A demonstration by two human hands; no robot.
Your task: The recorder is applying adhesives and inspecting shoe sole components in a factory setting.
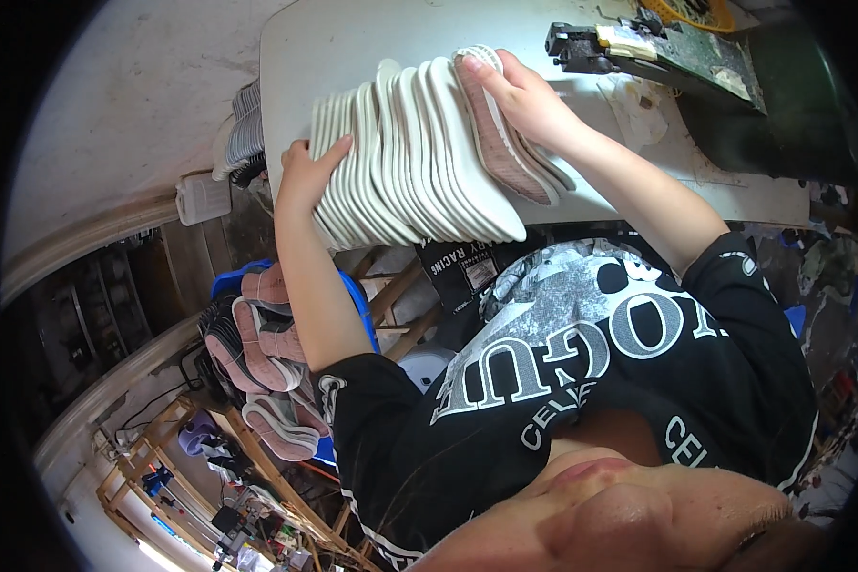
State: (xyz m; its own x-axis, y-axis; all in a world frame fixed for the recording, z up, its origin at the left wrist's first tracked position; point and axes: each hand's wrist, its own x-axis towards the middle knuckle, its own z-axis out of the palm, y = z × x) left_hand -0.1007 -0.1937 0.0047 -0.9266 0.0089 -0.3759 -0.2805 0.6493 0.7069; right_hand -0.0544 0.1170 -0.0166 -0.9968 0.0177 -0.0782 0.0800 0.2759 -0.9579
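Note:
A long row of white, sole-shaped pieces stands on edge, packed close together, on the pale table. My left hand grips the row's left end, its thumb over the white edges and its other fingers partly hidden behind. At the right end, my right hand is closed on the top of a pink-faced shoe sole with a white rim. This sole leans beside the row, with at least one similar piece behind it. The right fingertips are partly hidden.
A dark clamp-like machine arm reaches over the table from the right. A yellow basket sits at the far right. Pink and white slipper-like pieces fill a blue crate below left. A wooden rack stands lower left.

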